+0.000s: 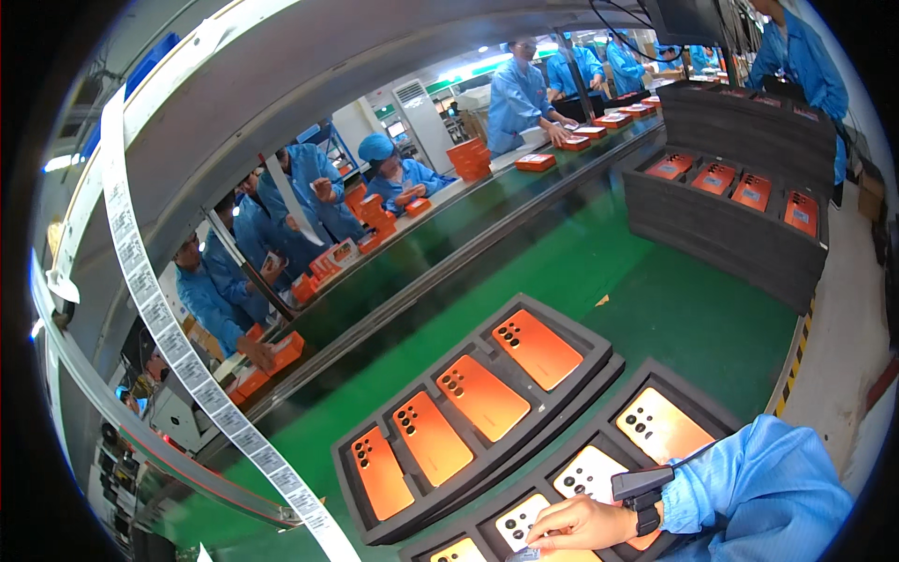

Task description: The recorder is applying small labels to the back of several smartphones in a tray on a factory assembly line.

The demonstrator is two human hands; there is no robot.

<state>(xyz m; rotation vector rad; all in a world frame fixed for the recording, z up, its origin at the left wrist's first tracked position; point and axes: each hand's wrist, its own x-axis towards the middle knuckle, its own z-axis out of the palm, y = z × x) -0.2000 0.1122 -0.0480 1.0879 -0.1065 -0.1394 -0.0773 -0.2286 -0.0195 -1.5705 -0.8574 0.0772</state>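
My right hand (pixel 582 525), in a blue sleeve with a black strapped device at the wrist, reaches over the nearer dark foam tray (pixel 551 457). Its fingers are bent together above an orange phone (pixel 515 521). By the fingertips a small pale-blue piece (pixel 526 554) shows, cut off by the lower edge, so what it is stays unclear. Another orange phone (pixel 588 471) lies partly behind the hand, and a further one (pixel 663 423) sits in the slot beyond. My left hand is not in view.
A second foam tray (pixel 449 495) of orange phones lies just beyond, on the green surface (pixel 599 253). Stacked foam trays (pixel 721 206) stand at the right. A white label strip (pixel 201 375) hangs at left. Across the conveyor, people in blue handle orange boxes (pixel 468 159).
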